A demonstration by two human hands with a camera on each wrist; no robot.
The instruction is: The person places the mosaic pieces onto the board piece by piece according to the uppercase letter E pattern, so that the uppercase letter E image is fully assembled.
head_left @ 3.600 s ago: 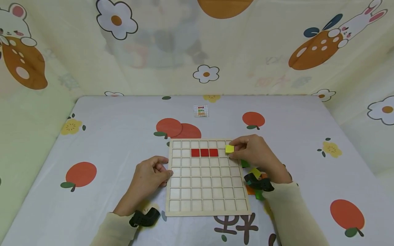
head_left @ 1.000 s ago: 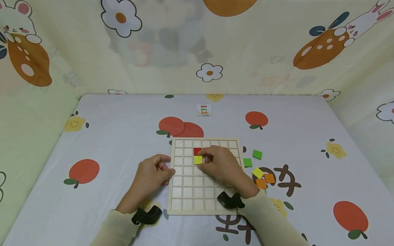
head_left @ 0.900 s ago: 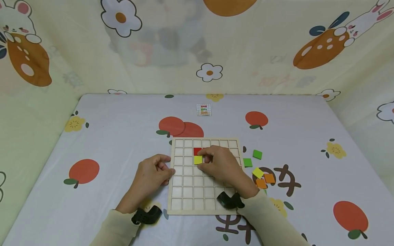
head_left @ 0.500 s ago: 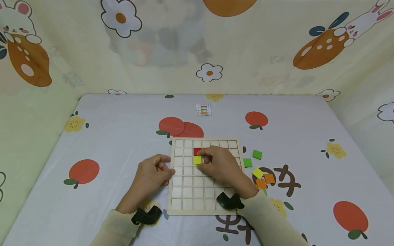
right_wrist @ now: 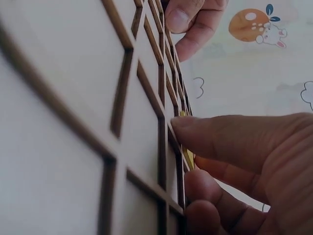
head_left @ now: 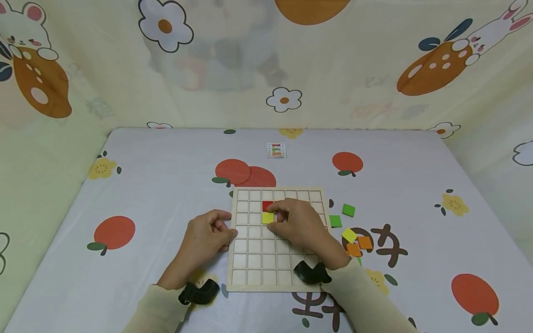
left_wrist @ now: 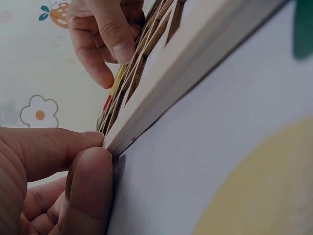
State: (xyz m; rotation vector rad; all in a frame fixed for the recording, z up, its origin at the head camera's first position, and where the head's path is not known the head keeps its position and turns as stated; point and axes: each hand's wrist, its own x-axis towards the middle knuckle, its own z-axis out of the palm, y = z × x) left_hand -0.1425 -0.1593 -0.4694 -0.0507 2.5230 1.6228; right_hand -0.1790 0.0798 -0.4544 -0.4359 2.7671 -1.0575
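A wooden grid board (head_left: 247, 287) lies on the table in the head view. My left hand (head_left: 207, 236) grips its left rim, thumb and index finger meeting at the edge in the left wrist view. Over the upper middle of the board, my right hand (head_left: 301, 226) pinches a yellow square tile (head_left: 267, 218) between thumb and index finger. That tile is at a cell of the third row, directly below a red tile (head_left: 267, 206). The cells to the right of the red tile are hidden by the right hand's fingers.
Right of the board lie loose tiles: green (head_left: 348, 210), yellow (head_left: 349, 235), orange (head_left: 364, 243) and others, one partly under the right sleeve (head_left: 366, 291). A small card with a coloured grid pattern (head_left: 276, 150) lies at the back of the table.
Since the earliest frame my right hand has carried the yellow tile left from the board's right edge to below the red tile. Over the last second it barely shifts; the left hand stays put.
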